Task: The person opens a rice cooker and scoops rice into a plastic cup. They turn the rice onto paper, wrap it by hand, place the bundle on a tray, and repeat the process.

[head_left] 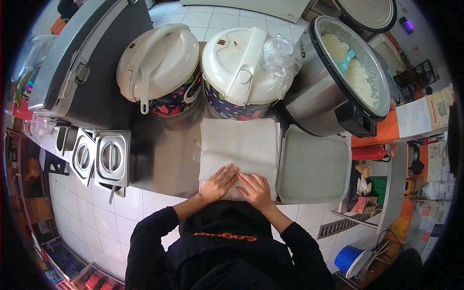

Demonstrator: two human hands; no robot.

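A stack of white paper sheets (240, 137) lies on the steel table (162, 157), its near part folded over or wrapped into a flat bundle. My left hand (220, 182) rests on this near part, palm down with the fingers stretched out. My right hand (256, 188) lies beside it, fingers extended and pointing inward, their tips close to the left fingertips. What is beneath the palms is hidden. To the right of the paper stands a pale rectangular tray (315, 166).
Two white-lidded patterned pots (164, 60) (239, 63) stand behind the paper. An open rice cooker (319, 92) with a teal scoop (346, 60) is at the back right. Steel lidded containers (112, 157) and a large grey box (104, 63) are on the left.
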